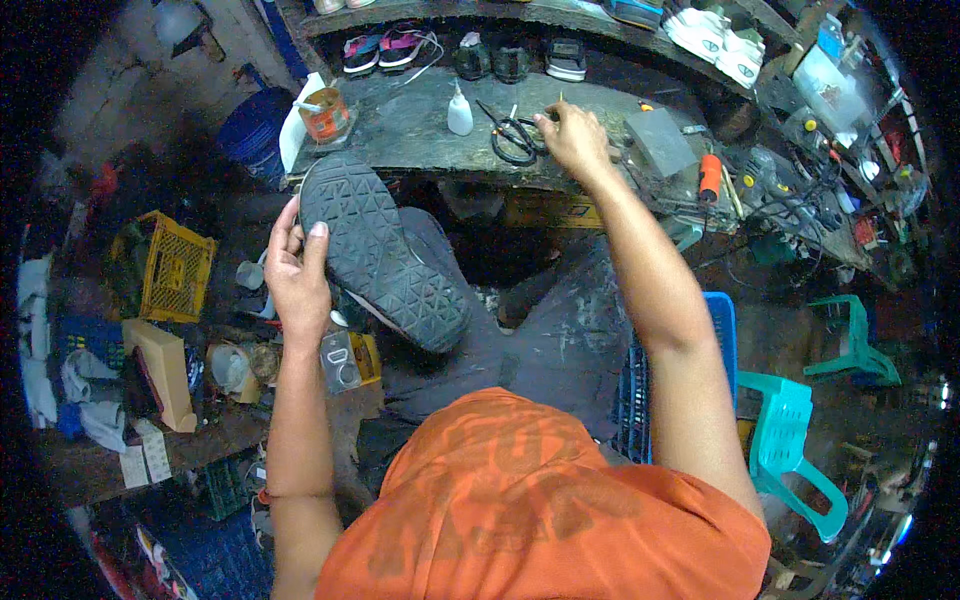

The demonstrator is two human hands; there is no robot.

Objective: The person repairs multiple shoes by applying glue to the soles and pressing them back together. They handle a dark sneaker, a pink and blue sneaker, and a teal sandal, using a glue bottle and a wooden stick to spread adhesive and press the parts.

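In my left hand (298,268) is a shoe (385,255) with its dark, triangle-patterned sole turned up, tilted above my lap. My thumb presses on the sole's edge and the fingers go behind it. My right hand (578,140) reaches to the workbench (400,115), fingers curled; a thin yellowish tip shows past them, but what it belongs to is unclear. Just left of that hand lie black-handled scissors (516,142). Farther left stands a small white squeeze bottle (459,112) with a narrow nozzle.
An orange-brown tin (324,115) stands at the bench's left end. Right of my right hand are a grey block (660,142) and an orange-handled tool (710,177). Shoes (490,62) line the back. A green plastic stool (785,430) and yellow crate (175,268) flank me.
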